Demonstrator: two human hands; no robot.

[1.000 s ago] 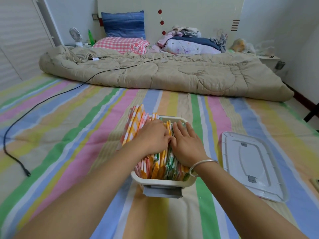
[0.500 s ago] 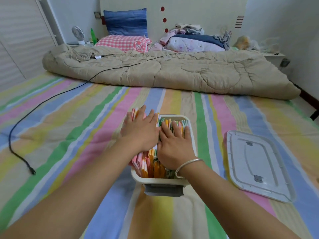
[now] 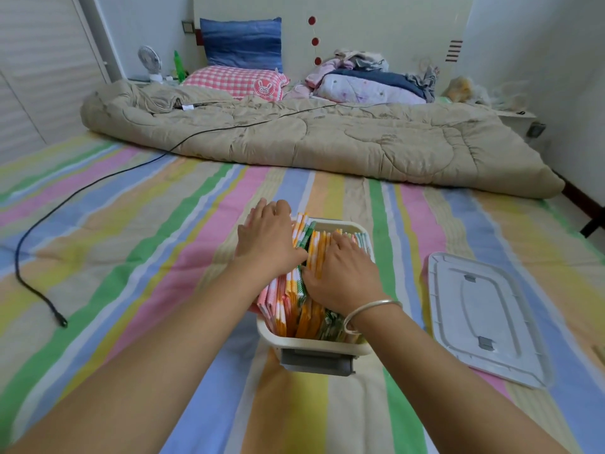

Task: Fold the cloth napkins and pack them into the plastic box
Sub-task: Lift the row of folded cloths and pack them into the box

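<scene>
Left hand point(image 3: 266, 244) and right hand point(image 3: 340, 273) press flat on napkins point(image 3: 288, 306).

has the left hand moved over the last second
Yes: the left hand slid away from the person, toward the far left corner of the plastic box.

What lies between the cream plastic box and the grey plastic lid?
Only bare striped bedsheet; the head view shows nothing between the cream plastic box and the grey plastic lid.

— What's nearest?
— A pastel striped sheet point(image 3: 131, 257), with a beige quilt point(image 3: 327, 142) bunched across it.
— And further back?
— Cream headboard point(image 3: 376, 27), blue pillow point(image 3: 240, 42), pink checked pillow point(image 3: 229, 81), white walls point(image 3: 540, 44), soft daylight.
</scene>
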